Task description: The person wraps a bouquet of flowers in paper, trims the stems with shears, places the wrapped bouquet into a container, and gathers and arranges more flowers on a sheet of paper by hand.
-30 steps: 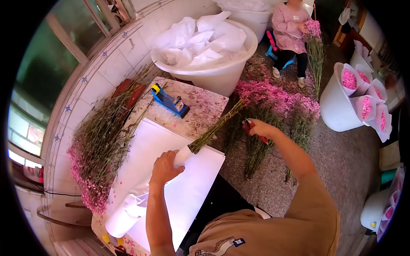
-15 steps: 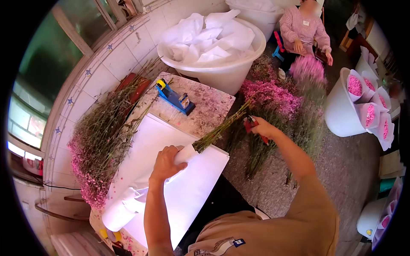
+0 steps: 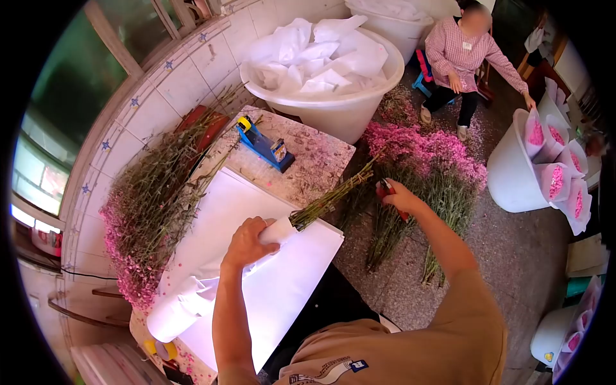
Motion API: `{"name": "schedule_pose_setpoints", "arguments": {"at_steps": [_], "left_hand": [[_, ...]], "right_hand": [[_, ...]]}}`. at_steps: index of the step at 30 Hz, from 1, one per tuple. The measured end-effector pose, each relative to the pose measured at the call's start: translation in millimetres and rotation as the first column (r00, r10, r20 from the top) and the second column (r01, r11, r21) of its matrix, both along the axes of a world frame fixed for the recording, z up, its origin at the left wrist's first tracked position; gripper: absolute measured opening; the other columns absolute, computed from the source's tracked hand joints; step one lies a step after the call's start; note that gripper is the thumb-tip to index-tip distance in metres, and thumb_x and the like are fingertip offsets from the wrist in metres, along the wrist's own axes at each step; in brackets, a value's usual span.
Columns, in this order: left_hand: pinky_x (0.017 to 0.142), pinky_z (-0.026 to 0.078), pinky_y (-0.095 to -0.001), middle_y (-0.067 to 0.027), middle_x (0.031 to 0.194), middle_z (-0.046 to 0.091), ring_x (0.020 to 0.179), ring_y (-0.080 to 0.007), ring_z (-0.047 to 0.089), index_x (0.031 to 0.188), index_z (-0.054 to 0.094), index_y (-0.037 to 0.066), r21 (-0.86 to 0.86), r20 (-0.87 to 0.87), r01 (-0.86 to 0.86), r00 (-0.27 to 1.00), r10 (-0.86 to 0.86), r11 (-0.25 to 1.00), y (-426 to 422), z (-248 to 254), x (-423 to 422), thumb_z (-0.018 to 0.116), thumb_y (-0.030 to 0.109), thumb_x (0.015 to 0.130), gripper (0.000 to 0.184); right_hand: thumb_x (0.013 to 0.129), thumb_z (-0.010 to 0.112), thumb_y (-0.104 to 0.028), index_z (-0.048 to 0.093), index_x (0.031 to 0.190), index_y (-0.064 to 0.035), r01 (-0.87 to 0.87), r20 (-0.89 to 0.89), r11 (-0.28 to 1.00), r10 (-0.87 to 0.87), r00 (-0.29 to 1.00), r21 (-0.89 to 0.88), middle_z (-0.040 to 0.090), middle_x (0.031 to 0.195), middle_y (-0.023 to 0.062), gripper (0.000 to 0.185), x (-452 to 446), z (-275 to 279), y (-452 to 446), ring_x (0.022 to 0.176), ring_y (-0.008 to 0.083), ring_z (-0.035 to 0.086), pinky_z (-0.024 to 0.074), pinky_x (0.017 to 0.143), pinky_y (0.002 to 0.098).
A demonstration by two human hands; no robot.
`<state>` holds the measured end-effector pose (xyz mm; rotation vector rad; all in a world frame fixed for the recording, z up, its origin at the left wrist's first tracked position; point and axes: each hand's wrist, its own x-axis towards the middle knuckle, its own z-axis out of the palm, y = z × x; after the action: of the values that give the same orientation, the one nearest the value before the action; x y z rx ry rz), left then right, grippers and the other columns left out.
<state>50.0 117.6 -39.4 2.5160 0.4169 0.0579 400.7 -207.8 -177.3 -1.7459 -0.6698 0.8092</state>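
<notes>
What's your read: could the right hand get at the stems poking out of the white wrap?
Probably yes. The right hand, holding red pruners, is close beside the stems, with nothing visible between; the left hand grips the white wrap, back from their outer ends.

A petal-strewn table (image 3: 314, 151) carries white paper sheets (image 3: 298, 260) and a blue tape dispenser (image 3: 265, 149).

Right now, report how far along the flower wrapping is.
Looks done: paper-wrapped bouquets standing in a white tub. In hand: the left hand grips a paper wrap with uneven stems sticking out; the right hand holds red pruning shears. Seemingly left: loose pink flowers on the floor, unwrapped.
</notes>
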Motion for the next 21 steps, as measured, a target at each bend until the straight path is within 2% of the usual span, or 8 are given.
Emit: {"name": "schedule_pose_setpoints", "arguments": {"at_steps": [3, 5, 8, 12, 14, 15, 18, 21], "left_hand": [[0.093, 0.051, -0.0414, -0.0116, 0.101, 0.067, 0.102, -0.0326, 0.062, 0.117, 0.073, 0.005, -0.026, -0.007, -0.023, 1.000, 0.023, 0.999, -1, 1, -1, 0.085, 0.022, 0.066, 0.055], [0.093, 0.051, -0.0414, -0.0113, 0.101, 0.067, 0.102, -0.0325, 0.062, 0.117, 0.073, 0.005, -0.023, 0.003, -0.019, 1.000, 0.019, 1.000, -1, 1, -2, 0.085, 0.023, 0.067, 0.055], [0.094, 0.051, -0.0412, -0.0107, 0.101, 0.067, 0.103, -0.0324, 0.062, 0.118, 0.073, 0.006, -0.022, 0.006, -0.012, 1.000, 0.012, 1.000, 1, -2, -2, 0.085, 0.022, 0.067, 0.055], [0.094, 0.051, -0.0416, -0.0113, 0.102, 0.068, 0.102, -0.0325, 0.063, 0.121, 0.071, 0.006, 0.020, 0.007, -0.013, 1.000, 0.013, 1.000, -1, -3, -3, 0.085, 0.023, 0.066, 0.059], [0.092, 0.051, -0.0426, -0.0125, 0.103, 0.069, 0.101, -0.0336, 0.063, 0.122, 0.070, 0.006, 0.049, 0.094, -0.012, 0.996, 0.007, 0.999, -8, -1, -6, 0.085, 0.021, 0.068, 0.058], [0.090, 0.051, -0.0435, -0.0136, 0.103, 0.069, 0.100, -0.0347, 0.063, 0.124, 0.069, 0.005, 0.084, 0.178, -0.017, 0.984, 0.002, 0.996, -13, -1, -6, 0.084, 0.019, 0.071, 0.057], [0.086, 0.051, -0.0454, -0.0155, 0.101, 0.069, 0.099, -0.0371, 0.063, 0.125, 0.068, 0.005, 0.226, 0.454, -0.060, 0.889, -0.050, 0.972, -28, -8, -16, 0.080, 0.013, 0.078, 0.050], [0.085, 0.052, -0.0455, -0.0159, 0.103, 0.071, 0.095, -0.0363, 0.065, 0.118, 0.069, 0.005, -0.052, 0.566, -0.073, 0.819, 0.089, 0.996, -68, -22, -41, 0.075, 0.006, 0.088, 0.031]], "right_hand": [[0.081, 0.063, -0.003, 0.061, 0.117, -0.0062, -0.133, 0.198, 0.972, 0.171, 0.965, -0.193, 0.063, 0.100, 0.0097, 0.036, 8, 39, 18, 0.089, 0.0231, 0.062, 0.0508, 0.077, 0.0392], [0.082, 0.066, -0.006, 0.061, 0.111, -0.0049, -0.165, 0.351, 0.981, 0.189, 0.917, -0.099, 0.065, 0.094, 0.0119, 0.029, 15, 43, 23, 0.086, 0.0290, 0.063, 0.0504, 0.078, 0.0426], [0.086, 0.072, -0.015, 0.059, 0.092, -0.0027, -0.131, 0.507, 0.893, 0.359, 0.784, -0.430, 0.062, 0.080, 0.0164, 0.019, 21, 75, 15, 0.079, 0.0369, 0.061, 0.0488, 0.076, 0.0471], [0.090, 0.071, -0.017, 0.059, 0.090, -0.0033, -0.043, 0.432, 0.833, 0.329, 0.840, -0.552, 0.062, 0.076, 0.0132, 0.018, 7, 86, -2, 0.076, 0.0305, 0.062, 0.0485, 0.071, 0.0453], [0.094, 0.069, -0.018, 0.059, 0.093, -0.0042, 0.164, 0.311, 0.969, -0.100, 0.945, -0.187, 0.061, 0.075, 0.0085, 0.017, -13, 73, -10, 0.072, 0.0213, 0.061, 0.0494, 0.067, 0.0409], [0.096, 0.067, -0.017, 0.061, 0.098, -0.0047, 0.153, 0.041, 0.988, -0.152, 0.988, -0.029, 0.062, 0.080, 0.0041, 0.014, -28, 70, -11, 0.071, 0.0160, 0.061, 0.0521, 0.069, 0.0370], [0.099, 0.063, -0.015, 0.063, 0.115, -0.0024, -0.085, -0.267, 0.937, 0.183, 0.946, 0.340, 0.071, 0.099, 0.0113, 0.020, -106, 92, 11, 0.088, 0.0238, 0.071, 0.0575, 0.082, 0.0408], [0.092, 0.066, -0.022, 0.058, 0.131, 0.0013, -0.080, -0.452, 0.866, 0.334, 0.827, 0.494, 0.062, 0.132, 0.0197, 0.046, -189, 93, 50, 0.129, 0.0325, 0.057, 0.0448, 0.108, 0.0462]]}}
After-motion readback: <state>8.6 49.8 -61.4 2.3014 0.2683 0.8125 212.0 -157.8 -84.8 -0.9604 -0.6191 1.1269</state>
